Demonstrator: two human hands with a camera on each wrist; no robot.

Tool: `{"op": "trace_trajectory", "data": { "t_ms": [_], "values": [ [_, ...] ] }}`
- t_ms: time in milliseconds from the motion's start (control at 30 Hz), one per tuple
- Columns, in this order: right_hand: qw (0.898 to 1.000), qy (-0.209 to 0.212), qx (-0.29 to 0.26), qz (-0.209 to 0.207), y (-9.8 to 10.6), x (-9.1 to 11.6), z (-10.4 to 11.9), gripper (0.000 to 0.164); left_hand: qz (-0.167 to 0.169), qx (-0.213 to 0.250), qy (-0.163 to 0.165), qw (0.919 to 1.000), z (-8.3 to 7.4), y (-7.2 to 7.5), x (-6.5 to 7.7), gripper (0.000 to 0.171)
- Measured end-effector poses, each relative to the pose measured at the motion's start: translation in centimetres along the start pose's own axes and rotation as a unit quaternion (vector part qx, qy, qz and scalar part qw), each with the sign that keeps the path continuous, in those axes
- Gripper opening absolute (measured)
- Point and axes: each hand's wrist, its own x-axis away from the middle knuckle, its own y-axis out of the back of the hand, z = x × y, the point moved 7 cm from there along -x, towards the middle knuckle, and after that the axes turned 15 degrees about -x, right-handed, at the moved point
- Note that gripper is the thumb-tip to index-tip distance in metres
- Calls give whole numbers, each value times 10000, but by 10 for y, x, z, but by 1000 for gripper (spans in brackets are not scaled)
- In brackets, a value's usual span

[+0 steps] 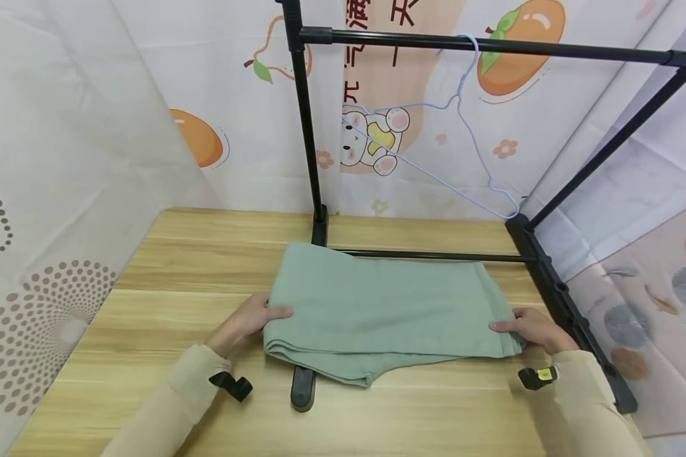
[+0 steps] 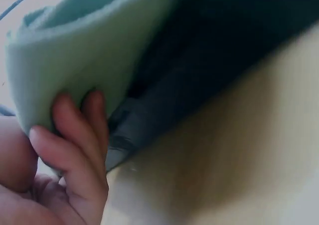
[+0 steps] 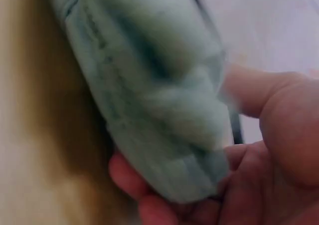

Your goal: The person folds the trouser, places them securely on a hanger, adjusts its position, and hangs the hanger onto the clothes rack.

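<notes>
A pair of pale green trousers (image 1: pixel 389 308), folded flat in layers, is stretched between both hands across the base of a black rack. My left hand (image 1: pixel 253 315) grips the folded left end, thumb on top. In the left wrist view its fingers (image 2: pixel 75 135) curl under the cloth. At the other end my right hand (image 1: pixel 538 329) pinches the hem, thumb above. The right wrist view has the fingers (image 3: pixel 129 177) beneath the bunched layers of the trousers (image 3: pixel 164 115). A curved crotch edge shows along the near side.
The black garment rack (image 1: pixel 309 127) stands behind, its feet on the wooden table (image 1: pixel 177 266). From the top bar hangs a light blue wire hanger (image 1: pixel 429 105). One rack foot (image 1: pixel 303 388) pokes out under the trousers; another (image 1: pixel 571 304) lies beside the right hand. Printed curtains (image 1: pixel 251 139) surround the table.
</notes>
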Motion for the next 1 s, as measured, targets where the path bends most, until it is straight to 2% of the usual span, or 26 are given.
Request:
{"op": "trace_trajectory", "data": {
  "t_ms": [100,167,267,333,433,567,700,733,800,833,867,933,1000],
  "values": [
    [9978,57,504,-418,3,0,2,59,-253,-506,23,9984,5,-2,8,65],
    [9920,182,945,-816,9,6,8,59,-457,-762,-11,9960,6,-2,16,72],
    [9850,280,1279,-1125,12,16,13,59,-597,-1243,-375,9897,2,-2,28,84],
    [9861,205,1315,-999,9,23,11,57,-552,-1724,-626,9815,-1,-4,36,90],
    [9924,21,1065,-616,-2,29,4,53,-454,-2421,-963,9644,-5,-9,47,96],
    [9986,-19,408,-334,-17,33,1,53,-612,-3000,-1185,9446,-9,-15,54,95],
    [9982,104,-463,-364,-26,35,5,49,-1065,-3291,-1226,9302,-16,-20,58,80],
    [9972,164,-592,-417,-26,35,7,47,-1265,-3405,-1270,9230,-19,-20,60,74],
    [9950,274,-763,-592,-22,36,10,42,-1736,-3738,-1406,9002,-26,-20,65,61],
    [9939,360,-789,-675,-19,37,12,42,-2018,-3902,-1511,8855,-31,-18,69,54],
    [9932,429,-774,-760,-16,39,14,42,-2333,-4071,-1648,8675,-35,-17,73,48],
    [9916,505,-765,-915,-9,41,14,43,-2928,-4472,-2001,8211,-44,-13,84,43],
    [9912,503,-646,-1044,-3,42,11,40,-3291,-4852,-2333,7758,-50,-11,92,43]
  ]
}}
